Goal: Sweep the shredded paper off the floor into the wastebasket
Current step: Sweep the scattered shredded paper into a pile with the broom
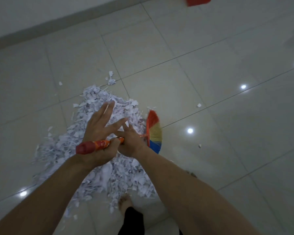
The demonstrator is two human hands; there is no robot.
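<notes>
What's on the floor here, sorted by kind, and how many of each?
Paper pile: 1
Broom: 1
Red object at the top edge, cut off, cannot tell what: 1
Bare foot: 1
Total: 4, not counting stray scraps around the pile.

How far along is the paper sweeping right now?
Done: most shredded paper is gathered into one pile. In hand: the broom sits at the pile's right edge, its handle under the left hand and right hand. Left: a stray scrap and moving everything into a wastebasket, which isn't clearly in view.
</notes>
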